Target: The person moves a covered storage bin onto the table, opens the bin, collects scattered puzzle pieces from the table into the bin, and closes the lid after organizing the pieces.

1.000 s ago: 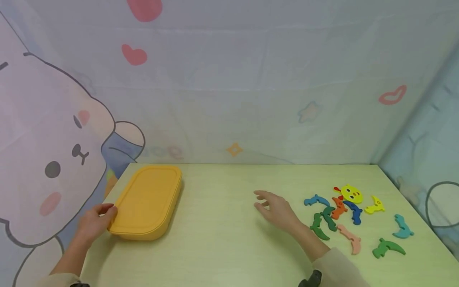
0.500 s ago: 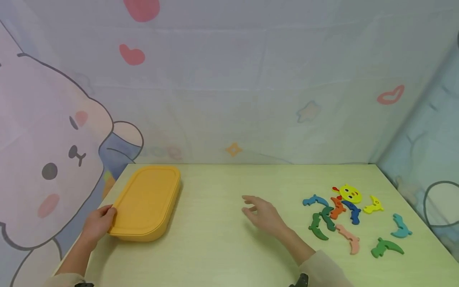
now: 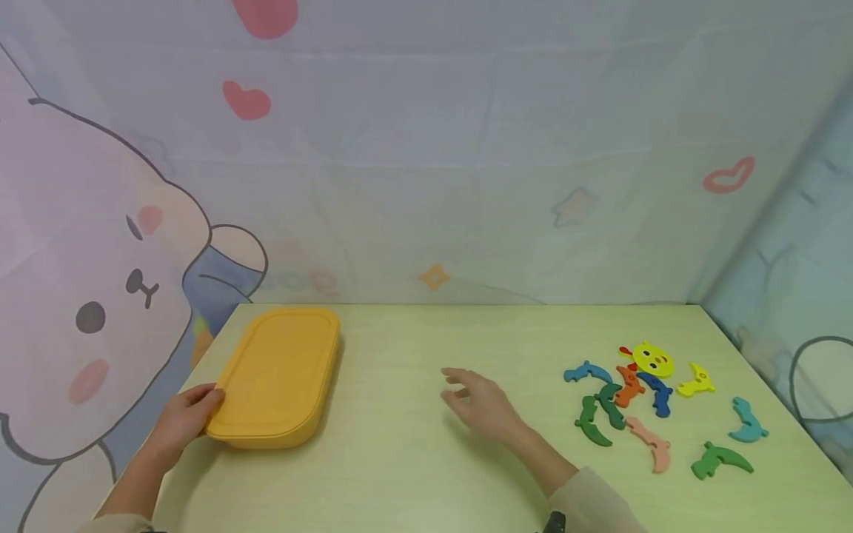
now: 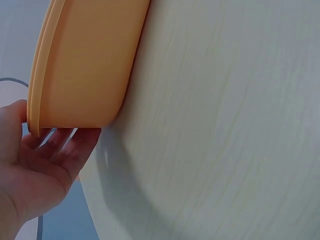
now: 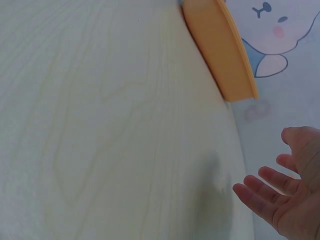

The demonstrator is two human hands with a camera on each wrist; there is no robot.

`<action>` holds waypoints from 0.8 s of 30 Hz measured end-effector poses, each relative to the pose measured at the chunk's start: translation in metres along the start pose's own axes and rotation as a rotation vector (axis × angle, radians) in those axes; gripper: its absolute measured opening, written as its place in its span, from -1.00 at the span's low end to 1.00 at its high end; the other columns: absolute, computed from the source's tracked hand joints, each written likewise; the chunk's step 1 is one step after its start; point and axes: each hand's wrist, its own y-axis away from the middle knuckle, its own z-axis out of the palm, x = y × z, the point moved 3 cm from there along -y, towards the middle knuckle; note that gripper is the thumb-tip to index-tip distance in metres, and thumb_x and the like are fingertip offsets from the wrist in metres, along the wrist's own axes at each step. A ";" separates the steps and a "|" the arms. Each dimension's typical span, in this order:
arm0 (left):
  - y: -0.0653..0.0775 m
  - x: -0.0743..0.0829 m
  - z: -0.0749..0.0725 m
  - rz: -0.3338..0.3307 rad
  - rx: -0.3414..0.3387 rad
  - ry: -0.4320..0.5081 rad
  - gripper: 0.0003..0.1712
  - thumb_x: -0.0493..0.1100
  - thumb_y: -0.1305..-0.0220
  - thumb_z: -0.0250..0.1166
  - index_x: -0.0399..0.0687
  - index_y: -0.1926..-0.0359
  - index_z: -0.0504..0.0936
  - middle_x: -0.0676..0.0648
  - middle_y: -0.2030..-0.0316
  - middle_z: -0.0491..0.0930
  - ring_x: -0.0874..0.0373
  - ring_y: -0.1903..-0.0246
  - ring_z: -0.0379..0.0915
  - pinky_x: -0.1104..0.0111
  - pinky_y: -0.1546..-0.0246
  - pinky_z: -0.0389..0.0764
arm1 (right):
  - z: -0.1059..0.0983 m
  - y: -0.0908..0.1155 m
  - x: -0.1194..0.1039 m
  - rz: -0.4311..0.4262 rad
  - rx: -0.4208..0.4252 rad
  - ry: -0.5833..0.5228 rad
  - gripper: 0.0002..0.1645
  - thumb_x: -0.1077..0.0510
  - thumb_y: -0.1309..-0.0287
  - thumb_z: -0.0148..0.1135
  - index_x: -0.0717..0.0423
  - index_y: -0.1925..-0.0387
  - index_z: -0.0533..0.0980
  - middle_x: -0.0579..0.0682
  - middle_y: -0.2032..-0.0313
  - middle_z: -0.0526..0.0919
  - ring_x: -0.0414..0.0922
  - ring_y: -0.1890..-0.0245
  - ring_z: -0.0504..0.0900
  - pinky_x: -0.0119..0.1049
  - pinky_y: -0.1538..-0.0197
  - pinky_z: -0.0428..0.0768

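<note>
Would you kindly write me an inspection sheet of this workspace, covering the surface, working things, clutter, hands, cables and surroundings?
Surface: pale wood-grain table.
Job's things: yellow box, lid on, at the left.
Clutter: colourful pieces and a yellow smiling-face piece, scattered at the right.
Hands: left hand grips the box's near left corner; right hand is over the table, holding nothing.
Cables: nothing seen.
Surroundings: printed cloth behind, with hearts and a cartoon animal.
</note>
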 end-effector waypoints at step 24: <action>0.007 0.022 0.041 0.005 -0.123 0.156 -0.28 0.02 -0.38 -0.01 -0.43 -0.32 0.08 -0.14 0.04 0.50 0.38 0.32 0.48 0.41 0.27 0.60 | 0.014 -0.002 -0.009 0.044 0.006 -0.116 -0.37 -0.03 -0.24 0.08 0.19 -0.25 0.28 0.20 -0.11 0.48 0.04 0.07 0.61 -0.09 0.07 0.59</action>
